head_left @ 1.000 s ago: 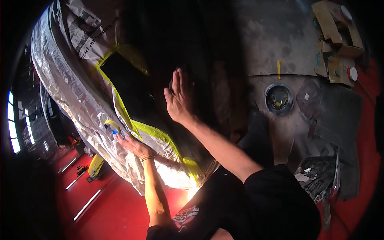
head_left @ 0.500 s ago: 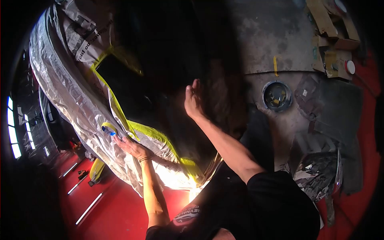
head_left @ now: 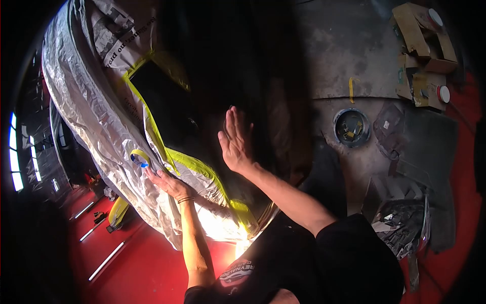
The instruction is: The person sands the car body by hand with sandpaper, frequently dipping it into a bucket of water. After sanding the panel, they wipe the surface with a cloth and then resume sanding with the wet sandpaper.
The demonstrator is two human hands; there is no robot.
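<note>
My left hand lies on a crinkled white masking sheet, its fingers stretched out. Right at its fingertips is a roll of yellow masking tape with a blue inner core. My right hand has its fingers extended and the thumb apart, with nothing in it. It is over a dark, glossy vehicle panel, palm toward the surface. Yellow-green masking tape edges the panel along the sheet and some printed newspaper. Deep shadow hides much of the panel's upper part.
On the right, a grey surface has a round metal-rimmed opening and a strip of yellow tape. Cardboard boxes stand at upper right. Bright light strips show at lower left by the red floor.
My right hand has turned and flattened, its fingers now spread more visibly over the dark panel. My left hand stays by the tape roll. The view has shifted slightly.
</note>
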